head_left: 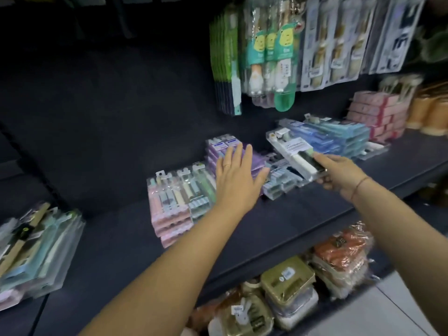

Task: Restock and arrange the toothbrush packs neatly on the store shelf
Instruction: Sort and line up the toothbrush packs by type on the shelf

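My right hand [340, 174] grips the near end of a clear toothbrush pack [294, 152] with a white and dark insert, holding it tilted above the dark shelf [266, 229]. My left hand [235, 175] is flat, fingers spread, over a stack of purple packs [224, 146]. To its left lies a stack of pink packs [167, 207] beside green-grey packs [201, 190]. Under the held pack are small grey-blue packs [278, 181]. A blue stack [339, 137] lies behind my right hand.
Hanging toothbrush packs [274, 49] fill the back wall at upper right. Pink boxes [375, 115] and orange cups [429, 110] stand at the far right. A loose pile of packs [36, 251] lies at the left. The lower shelf holds olive boxes [287, 277] and bagged goods [344, 255].
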Motion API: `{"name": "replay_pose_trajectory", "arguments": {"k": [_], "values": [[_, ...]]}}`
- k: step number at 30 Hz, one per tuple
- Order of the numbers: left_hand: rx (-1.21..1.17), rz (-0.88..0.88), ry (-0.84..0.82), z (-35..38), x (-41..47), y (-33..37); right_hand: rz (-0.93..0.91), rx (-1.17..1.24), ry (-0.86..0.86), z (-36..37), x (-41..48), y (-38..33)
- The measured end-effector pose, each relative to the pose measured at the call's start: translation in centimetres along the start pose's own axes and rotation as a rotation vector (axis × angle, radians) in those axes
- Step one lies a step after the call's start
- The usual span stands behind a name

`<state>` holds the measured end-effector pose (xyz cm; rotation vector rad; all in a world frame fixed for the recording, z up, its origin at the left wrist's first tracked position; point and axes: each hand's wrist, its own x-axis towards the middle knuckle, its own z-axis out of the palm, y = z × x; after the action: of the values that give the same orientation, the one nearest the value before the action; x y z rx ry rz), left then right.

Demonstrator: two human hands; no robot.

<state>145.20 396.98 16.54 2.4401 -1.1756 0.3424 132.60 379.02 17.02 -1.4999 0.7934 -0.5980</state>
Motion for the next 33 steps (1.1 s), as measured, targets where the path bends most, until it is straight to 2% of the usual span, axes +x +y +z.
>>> {"name": "replay_pose_trajectory", "arguments": {"k": [4, 9, 21, 24, 26, 29, 33], "values": [[0.062, 0.000, -0.077, 1.4, 2.5, -1.0, 0.102, 0.042, 0.050, -0.4, 3.3, 1.9], [0.071, 0.027, -0.009, 2.0, 2.5, -1.6, 0.184, 0.346, 0.122, 0.2, 5.8, 5.9], [0.097, 0.046, -0.012, 2.1, 2.5, -1.8, 0.108, 0.270, 0.282, 2.4, 6.9, 7.2], [0.002, 0.028, -0.012, 0.7, 1.0, -2.4, -0.014, 0.028, 0.493, 3.1, 4.8, 6.5], [-0.024, 0.017, 0.024, -0.9, -0.9, -3.9, -0.211, -0.037, 0.537, 4.9, 1.4, 5.1], [0.008, -0.047, 0.098, -3.8, -5.6, -8.4, -0.513, -0.039, 0.328, 10.0, -5.0, 2.8], [0.124, -0.270, 0.281, -8.1, -13.4, -18.0, -0.707, -0.124, -0.192, 18.7, -12.4, 1.7]]}}
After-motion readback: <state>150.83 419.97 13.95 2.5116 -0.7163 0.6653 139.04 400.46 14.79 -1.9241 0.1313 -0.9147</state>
